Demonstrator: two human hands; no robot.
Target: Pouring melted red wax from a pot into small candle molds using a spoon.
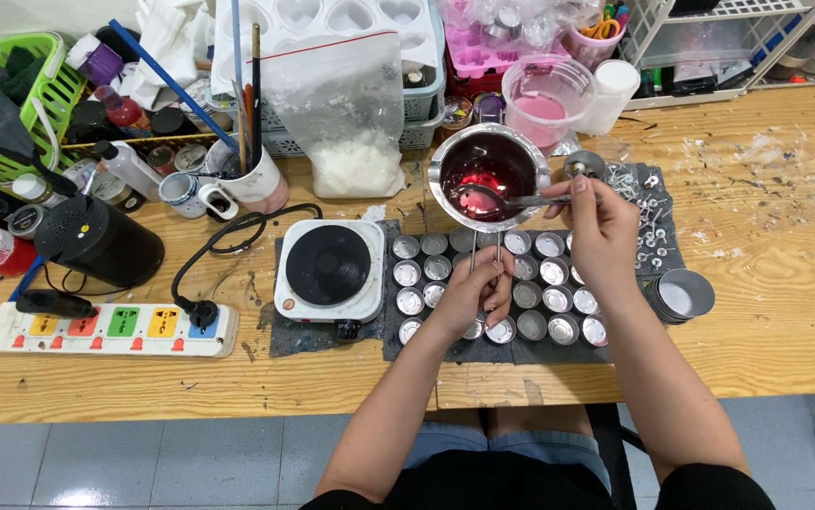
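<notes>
**Stirring red wax above the rows of tins**

I'm holding the metal melting pot (489,176) up over the far edge of the dark mat (483,348), my left hand (475,291) clenched around its long handle. The handle is running straight back from the pot toward me, so its long axis is pointing at my chest. My right hand (596,222) is the nearer one to the pot's rim, fingers pinching a spoon (497,200) whose shaft is lying crosswise, from the right, bowl dipping into the red liquid. Directly below, the small round tins (407,274) are sitting in four rows on the mat; I'm counting about twenty-four showing, some hidden under my left hand. One single hotplate (329,268) is sitting just left of them, one power strip (113,328) near the table's front-left edge, and one stack of spare tins (681,295) to the right.
</notes>
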